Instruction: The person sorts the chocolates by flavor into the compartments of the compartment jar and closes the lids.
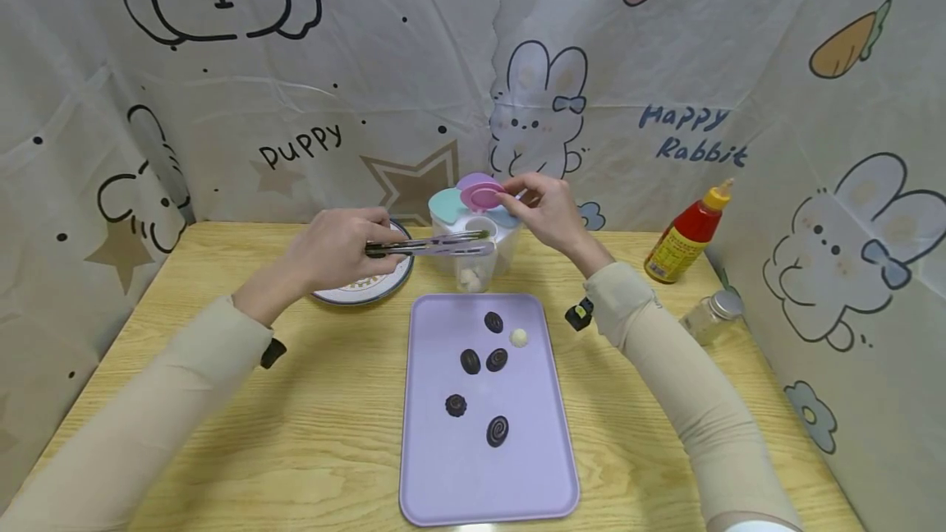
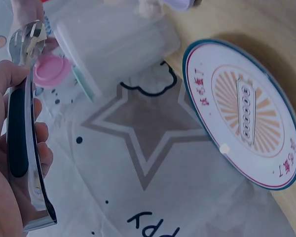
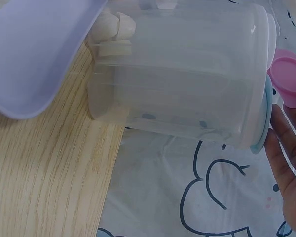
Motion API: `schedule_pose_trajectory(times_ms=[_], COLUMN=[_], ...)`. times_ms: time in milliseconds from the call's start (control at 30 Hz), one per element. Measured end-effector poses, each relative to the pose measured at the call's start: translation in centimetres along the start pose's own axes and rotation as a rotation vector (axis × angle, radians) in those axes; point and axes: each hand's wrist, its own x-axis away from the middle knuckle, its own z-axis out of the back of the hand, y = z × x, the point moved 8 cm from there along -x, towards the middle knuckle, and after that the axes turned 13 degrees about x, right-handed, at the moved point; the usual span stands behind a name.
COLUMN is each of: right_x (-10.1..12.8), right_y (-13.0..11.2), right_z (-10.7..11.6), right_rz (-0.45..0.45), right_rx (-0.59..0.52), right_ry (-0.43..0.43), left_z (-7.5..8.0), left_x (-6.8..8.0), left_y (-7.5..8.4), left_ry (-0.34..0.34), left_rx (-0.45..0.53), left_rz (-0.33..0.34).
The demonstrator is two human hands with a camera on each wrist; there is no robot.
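Note:
My left hand (image 1: 340, 251) grips metal tongs (image 1: 432, 247) with dark handles, seen close up as the tongs (image 2: 23, 133) in the left wrist view. Their tips reach over the top of a translucent multi-compartment container (image 1: 473, 257). I cannot tell whether the tips hold anything. My right hand (image 1: 534, 202) pinches the container's pink lid (image 1: 482, 195) and holds it lifted. The pink lid (image 3: 287, 81) and the container (image 3: 187, 74) with white pieces (image 3: 113, 29) at its bottom fill the right wrist view. A lavender tray (image 1: 443, 466) in front carries several dark sweets and one white ball (image 1: 520, 337).
A round patterned plate (image 1: 369, 290) lies behind my left hand, also shown as the plate (image 2: 246, 113). A red sauce bottle (image 1: 686, 235) and a small glass jar (image 1: 711, 314) stand at the table's right. Printed cloth walls close in the back and sides.

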Motion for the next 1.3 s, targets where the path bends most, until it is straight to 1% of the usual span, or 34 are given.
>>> schedule_pose_trajectory(times_ms=[100, 200, 367, 500, 700, 900, 1000, 1167, 1300], right_x=[0.0, 0.0, -0.1, -0.1, -0.2, -0.2, -0.1, -0.1, -0.1], right_y=[0.0, 0.1, 0.1, 0.2, 0.1, 0.1, 0.1, 0.0, 0.1], right_z=[0.0, -0.1, -0.2, -0.3, -0.3, -0.4, -0.3, -0.2, -0.1], right_rz=[0.0, 0.002, 0.003, -0.002, -0.006, -0.005, -0.002, 0.004, 0.001], right_rx=[0.0, -0.003, -0.002, 0.001, 0.001, -0.003, -0.002, 0.009, 0.016], right_ry=[-0.001, 0.001, 0.001, 0.002, -0.005, -0.003, -0.001, 0.002, 0.001], left_z=[0.3, 0.3, -0.1, -0.2, -0.2, -0.1, 0.0, 0.2, -0.4], left_x=[-0.7, -1.2, -1.6, -1.8, -2.0, -1.6, -1.2, -0.2, 0.6], left_y=[-1.0, -1.9, -3.1, -3.4, -3.4, -3.4, -3.0, -1.7, -0.6], left_ry=[-0.014, -0.033, -0.056, -0.064, -0.075, -0.083, -0.077, -0.053, -0.033], left_rx=[-0.006, -0.012, -0.003, 0.007, 0.017, 0.004, 0.001, -0.019, -0.029], left_rz=[0.057, 0.114, 0.175, 0.194, 0.197, 0.23, 0.21, 0.115, 0.05])
